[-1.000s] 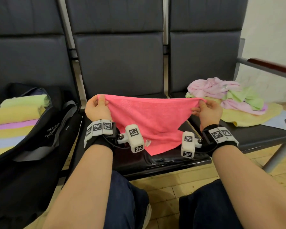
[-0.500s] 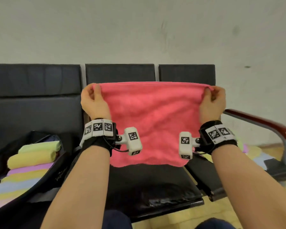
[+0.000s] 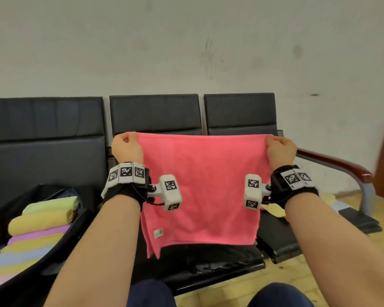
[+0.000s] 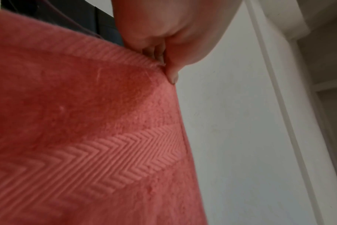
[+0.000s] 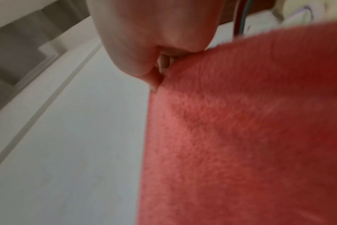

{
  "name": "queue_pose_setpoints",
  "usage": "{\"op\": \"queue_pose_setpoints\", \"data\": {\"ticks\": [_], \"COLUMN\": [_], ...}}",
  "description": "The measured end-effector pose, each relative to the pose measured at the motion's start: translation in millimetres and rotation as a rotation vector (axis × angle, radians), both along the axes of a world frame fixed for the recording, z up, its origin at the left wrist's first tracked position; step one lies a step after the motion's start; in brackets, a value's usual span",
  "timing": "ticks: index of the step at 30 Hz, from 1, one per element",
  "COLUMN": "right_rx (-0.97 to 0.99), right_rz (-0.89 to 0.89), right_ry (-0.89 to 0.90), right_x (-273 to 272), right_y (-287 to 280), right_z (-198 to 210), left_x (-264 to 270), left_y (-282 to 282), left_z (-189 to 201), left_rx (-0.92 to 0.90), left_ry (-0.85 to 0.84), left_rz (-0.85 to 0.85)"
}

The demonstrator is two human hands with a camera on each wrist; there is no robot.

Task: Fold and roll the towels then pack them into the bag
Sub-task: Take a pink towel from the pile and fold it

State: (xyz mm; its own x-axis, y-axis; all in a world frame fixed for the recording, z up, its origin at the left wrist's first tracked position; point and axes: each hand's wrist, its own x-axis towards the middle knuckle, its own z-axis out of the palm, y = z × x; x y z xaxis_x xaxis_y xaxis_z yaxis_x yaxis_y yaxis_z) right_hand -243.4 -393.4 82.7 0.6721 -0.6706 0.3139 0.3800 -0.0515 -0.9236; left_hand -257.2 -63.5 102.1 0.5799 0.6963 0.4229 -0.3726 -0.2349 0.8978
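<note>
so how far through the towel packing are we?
Done: several rolled towels already sit in the black bag. In hand: the left hand and right hand each pinch a top corner of the pink towel, hanging over the seat, not yet rolled. Left: a bit of yellow cloth shows on the right seat; how much remains is hidden.

A row of black padded seats (image 3: 155, 111) stands against a scuffed off-white wall (image 3: 186, 45) on a yellowish floor (image 3: 353, 258).

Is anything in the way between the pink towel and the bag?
Nothing visible blocks it. The towel hangs from the left hand and right hand over the middle seat; the open bag, with rolled towels inside, is just left.
</note>
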Motion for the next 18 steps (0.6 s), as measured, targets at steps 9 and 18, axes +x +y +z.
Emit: {"op": "queue_pose_setpoints", "data": {"ticks": [9, 18], "right_rx": [0.059, -0.069], "right_rz": [0.308, 0.803], "right_ry": [0.309, 0.193], "right_x": [-2, -35], "right_y": [40, 95], "right_z": [0, 18], "left_x": [8, -7], "left_y": [-19, -83], "left_z": [-10, -4], "left_rx": [-0.044, -0.019], "left_ry": [0.324, 0.177], "left_rz": [-0.339, -0.607]}}
